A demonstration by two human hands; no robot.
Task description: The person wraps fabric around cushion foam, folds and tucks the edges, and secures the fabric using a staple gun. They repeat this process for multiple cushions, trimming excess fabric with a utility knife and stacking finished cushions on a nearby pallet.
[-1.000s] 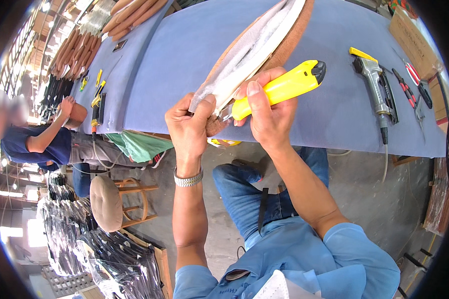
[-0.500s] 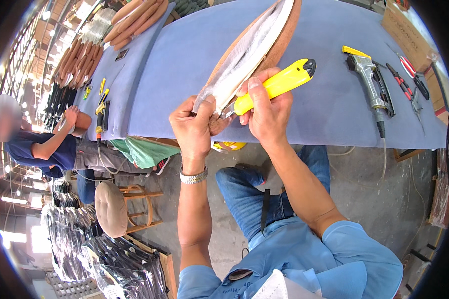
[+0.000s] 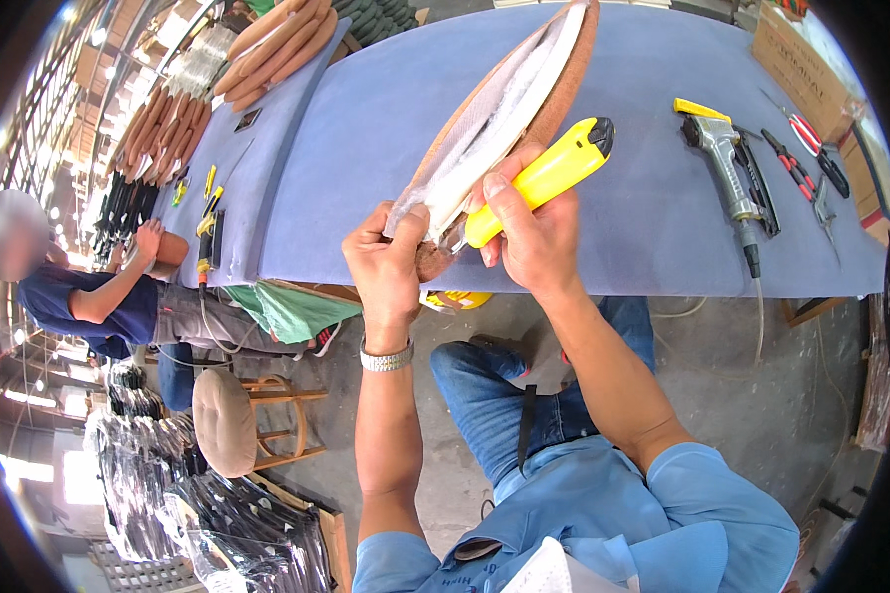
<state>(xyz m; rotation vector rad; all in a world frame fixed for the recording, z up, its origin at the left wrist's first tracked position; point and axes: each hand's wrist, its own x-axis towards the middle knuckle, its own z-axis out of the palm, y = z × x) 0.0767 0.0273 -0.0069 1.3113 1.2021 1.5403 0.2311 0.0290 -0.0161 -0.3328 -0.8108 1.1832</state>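
A long, brown fabric-covered pad [image 3: 499,111], its pale lining and white filling showing, is tilted up over the near side of the table. My left hand [image 3: 386,259] grips its near end, the thumb pressing on the pale lining. In my right hand [image 3: 542,229] is a yellow utility knife [image 3: 556,170] with a black butt end. The knife's metal tip meets the pad's near end beside my left thumb; whether it is cutting in, I cannot tell.
On the blue-grey table [image 3: 366,128], a pneumatic stapler [image 3: 730,163] with a hose lies right, near pliers [image 3: 796,163] and a cardboard box [image 3: 801,69]. At left, another person [image 3: 89,287] works beside stacked brown pads [image 3: 277,49]. A round stool [image 3: 225,423] stands on the floor.
My hands, the knife and the pad keep nearly the same pose, with only a slight shift in the picture. The grip of both hands is unchanged.
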